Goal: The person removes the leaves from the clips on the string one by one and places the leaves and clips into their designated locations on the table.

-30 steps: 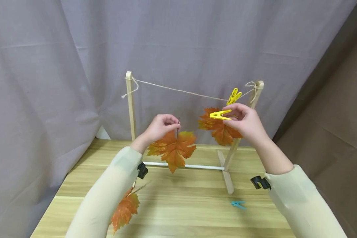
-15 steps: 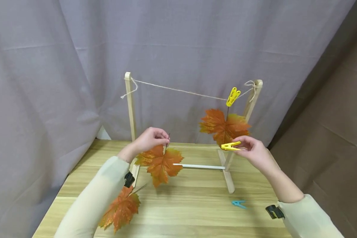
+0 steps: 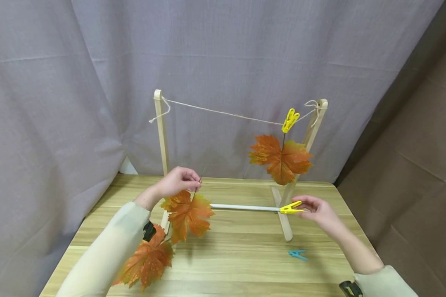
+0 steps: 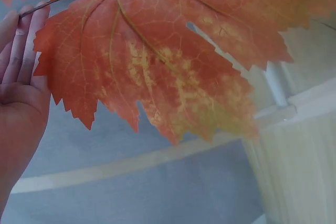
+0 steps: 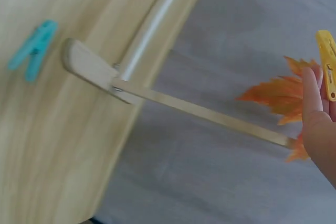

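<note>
My left hand (image 3: 178, 181) pinches the thin stem of an orange maple leaf (image 3: 187, 214), which hangs below the fingers in front of the stand's left post. In the left wrist view this leaf (image 4: 157, 61) fills much of the picture. A yellow clothespin (image 3: 291, 207) is between the thumb and fingers of my right hand (image 3: 319, 210), low beside the stand's right post. Another yellow clothespin (image 3: 290, 120) sits on the string (image 3: 223, 112), with a second maple leaf (image 3: 281, 161) hanging by its stem beneath it.
The wooden stand (image 3: 161, 132) has two posts joined by a white bar (image 3: 245, 207). A third maple leaf (image 3: 148, 262) lies on the table (image 3: 226, 264) at the front left. A blue clothespin (image 3: 297, 254) lies at the right. Grey curtain (image 3: 223, 49) hangs behind.
Both hands have come down away from the string. The left moved left with its leaf, and the right dropped lower with the yellow clothespin, uncovering the hanging leaf.
</note>
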Demonstrator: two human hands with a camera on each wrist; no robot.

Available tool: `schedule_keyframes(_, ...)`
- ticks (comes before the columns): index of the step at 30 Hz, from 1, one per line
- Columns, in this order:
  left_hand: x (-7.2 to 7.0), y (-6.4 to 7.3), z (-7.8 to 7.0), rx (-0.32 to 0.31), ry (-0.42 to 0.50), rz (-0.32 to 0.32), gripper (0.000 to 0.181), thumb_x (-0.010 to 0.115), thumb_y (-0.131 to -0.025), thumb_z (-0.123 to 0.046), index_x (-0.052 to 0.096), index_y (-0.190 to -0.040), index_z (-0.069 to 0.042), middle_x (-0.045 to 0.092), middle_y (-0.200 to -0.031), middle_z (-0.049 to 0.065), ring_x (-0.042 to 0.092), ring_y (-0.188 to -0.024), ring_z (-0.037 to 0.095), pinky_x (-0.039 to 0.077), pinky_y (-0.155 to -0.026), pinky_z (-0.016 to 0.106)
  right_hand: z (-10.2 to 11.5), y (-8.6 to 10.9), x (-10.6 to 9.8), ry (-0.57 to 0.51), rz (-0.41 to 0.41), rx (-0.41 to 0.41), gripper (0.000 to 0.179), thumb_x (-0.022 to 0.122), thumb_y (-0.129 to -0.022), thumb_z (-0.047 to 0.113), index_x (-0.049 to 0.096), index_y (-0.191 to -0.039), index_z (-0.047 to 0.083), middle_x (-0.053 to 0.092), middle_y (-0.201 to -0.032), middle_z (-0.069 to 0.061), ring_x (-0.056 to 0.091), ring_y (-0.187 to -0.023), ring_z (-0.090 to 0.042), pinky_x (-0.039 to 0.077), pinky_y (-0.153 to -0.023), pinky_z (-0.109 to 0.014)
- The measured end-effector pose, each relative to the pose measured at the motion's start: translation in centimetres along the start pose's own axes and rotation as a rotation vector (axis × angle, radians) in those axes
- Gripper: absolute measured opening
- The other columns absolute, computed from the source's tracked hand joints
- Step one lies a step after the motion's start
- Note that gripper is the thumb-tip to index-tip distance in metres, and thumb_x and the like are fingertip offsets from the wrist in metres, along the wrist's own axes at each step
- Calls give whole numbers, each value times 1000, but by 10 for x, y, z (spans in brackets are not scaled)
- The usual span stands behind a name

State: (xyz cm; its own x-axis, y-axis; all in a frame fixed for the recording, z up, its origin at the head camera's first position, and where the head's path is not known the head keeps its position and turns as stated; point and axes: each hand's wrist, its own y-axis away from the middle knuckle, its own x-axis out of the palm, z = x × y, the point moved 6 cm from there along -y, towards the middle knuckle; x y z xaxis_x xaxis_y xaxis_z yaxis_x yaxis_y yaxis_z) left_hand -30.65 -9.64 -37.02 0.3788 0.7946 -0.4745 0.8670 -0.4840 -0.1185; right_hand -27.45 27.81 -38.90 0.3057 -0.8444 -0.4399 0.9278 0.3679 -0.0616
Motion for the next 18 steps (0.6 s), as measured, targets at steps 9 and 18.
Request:
schedule_keyframes(9, 6, 19, 32, -16, 73, 44, 14, 57, -90, -1, 60, -95, 11, 65, -77, 6, 59, -68, 8, 55, -67, 30, -51, 13, 8, -5, 28, 129, 40, 65, -83, 4, 49, -116, -13, 63, -104, -6, 60, -89, 2, 52, -74, -20)
schedule_keyframes(18, 10, 50, 59, -48, 86, 90, 14, 57, -89, 0, 58, -92, 14, 64, -72, 9, 56, -63, 6, 51, -59, 23, -96, 34, 17, -50, 43, 230, 49, 66, -84, 9, 46, -121, -15, 64, -109, -13, 61, -89, 0, 51, -79, -19)
